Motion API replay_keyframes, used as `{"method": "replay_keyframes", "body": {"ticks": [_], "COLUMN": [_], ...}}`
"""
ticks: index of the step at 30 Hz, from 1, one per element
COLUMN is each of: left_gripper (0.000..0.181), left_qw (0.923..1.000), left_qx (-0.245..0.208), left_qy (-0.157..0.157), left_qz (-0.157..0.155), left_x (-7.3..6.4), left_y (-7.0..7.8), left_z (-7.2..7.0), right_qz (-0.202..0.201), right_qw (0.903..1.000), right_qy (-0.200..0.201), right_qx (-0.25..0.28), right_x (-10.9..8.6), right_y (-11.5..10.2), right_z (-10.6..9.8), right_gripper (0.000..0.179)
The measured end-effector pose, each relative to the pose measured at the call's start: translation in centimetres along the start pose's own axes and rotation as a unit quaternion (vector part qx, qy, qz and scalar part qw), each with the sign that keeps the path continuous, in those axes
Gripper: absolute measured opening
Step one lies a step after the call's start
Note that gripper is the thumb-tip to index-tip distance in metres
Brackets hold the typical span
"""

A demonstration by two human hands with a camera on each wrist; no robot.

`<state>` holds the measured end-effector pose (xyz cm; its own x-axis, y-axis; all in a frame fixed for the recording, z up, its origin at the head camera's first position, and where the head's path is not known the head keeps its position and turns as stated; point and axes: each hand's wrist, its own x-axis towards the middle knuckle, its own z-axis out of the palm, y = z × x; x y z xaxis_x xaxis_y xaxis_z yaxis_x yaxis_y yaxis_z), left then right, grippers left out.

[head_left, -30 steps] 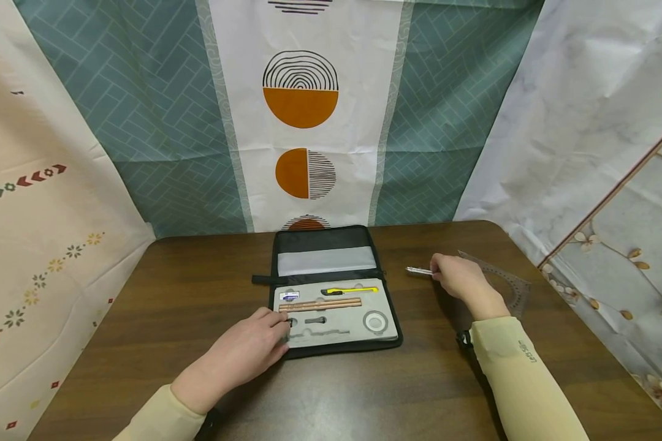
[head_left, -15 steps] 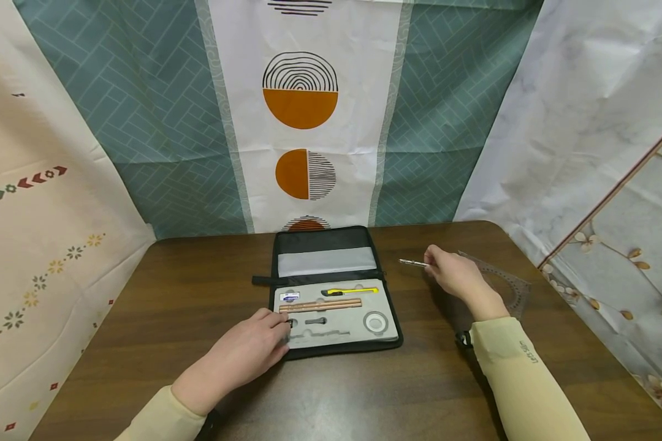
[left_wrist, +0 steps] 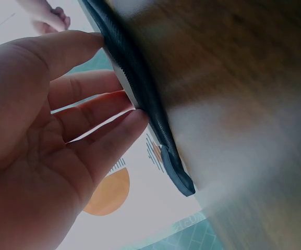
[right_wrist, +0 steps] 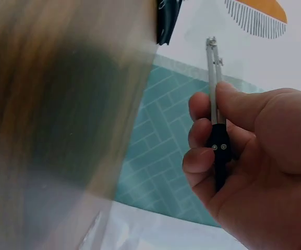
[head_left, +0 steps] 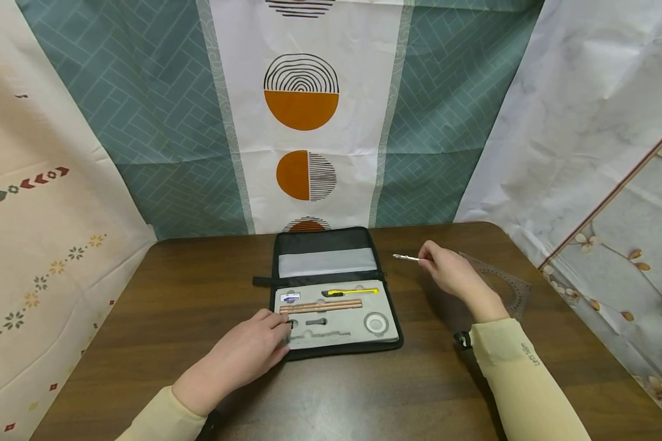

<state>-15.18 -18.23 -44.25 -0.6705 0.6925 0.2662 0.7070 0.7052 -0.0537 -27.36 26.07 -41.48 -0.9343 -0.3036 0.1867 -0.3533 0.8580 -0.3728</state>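
My right hand [head_left: 453, 278] holds a metal drawing compass [head_left: 405, 257] above the table, right of the open zip case [head_left: 322, 241]. In the right wrist view the compass [right_wrist: 213, 99] has its legs together and its black handle against the palm, pinched by thumb and curled fingers. My left hand [head_left: 245, 349] rests at the case's near left corner, fingertips on the grey insert [head_left: 342, 318]. Seen from the left wrist, its fairly straight fingers [left_wrist: 95, 86] touch the case's zipped edge [left_wrist: 140, 73]. In the insert lie an eraser [head_left: 290, 297], a yellow utility knife [head_left: 350, 293] and wooden pencils [head_left: 320, 306].
A clear plastic set square or protractor [head_left: 510, 288] lies on the brown table [head_left: 353, 398] beyond my right wrist. The insert also carries a white ring-shaped roll [head_left: 376, 323] and a small dark piece [head_left: 316, 321]. A patterned curtain [head_left: 441, 110] hangs behind the table.
My right hand has moved left and farther back with the compass, closer to the case and a little higher in view. The left hand stays in place on the case.
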Motion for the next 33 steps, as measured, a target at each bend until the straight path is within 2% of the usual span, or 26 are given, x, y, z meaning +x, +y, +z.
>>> {"method": "replay_keyframes", "body": {"ticks": [6, 11, 23, 33], "left_gripper": [0.027, 0.030, 0.029, 0.028], "left_qw": [1.0000, 0.9998, 0.9993, 0.9985], "left_qx": [-0.003, -0.012, -0.037, -0.054], "left_qy": [-0.002, -0.014, 0.004, -0.007], "left_qz": [-0.001, -0.008, 0.002, -0.003], "left_x": [0.0, 0.1, 0.0, 0.0], "left_y": [0.0, 0.0, -0.5, -0.9], "left_z": [0.0, -0.2, -0.2, -0.4], "right_qz": [-0.012, -0.016, -0.035, -0.089], "right_qw": [0.9994, 0.9990, 0.9987, 0.9955], "right_qy": [0.019, 0.027, 0.030, 0.028], "right_qx": [0.026, 0.031, 0.023, 0.014], "right_x": [0.2, 0.2, 0.1, -0.2], "right_y": [-1.0, -2.2, -5.6, -9.1], "right_z": [0.0, -0.1, 0.7, 2.1], "right_gripper": [0.005, 0.013, 0.012, 0.013]}}
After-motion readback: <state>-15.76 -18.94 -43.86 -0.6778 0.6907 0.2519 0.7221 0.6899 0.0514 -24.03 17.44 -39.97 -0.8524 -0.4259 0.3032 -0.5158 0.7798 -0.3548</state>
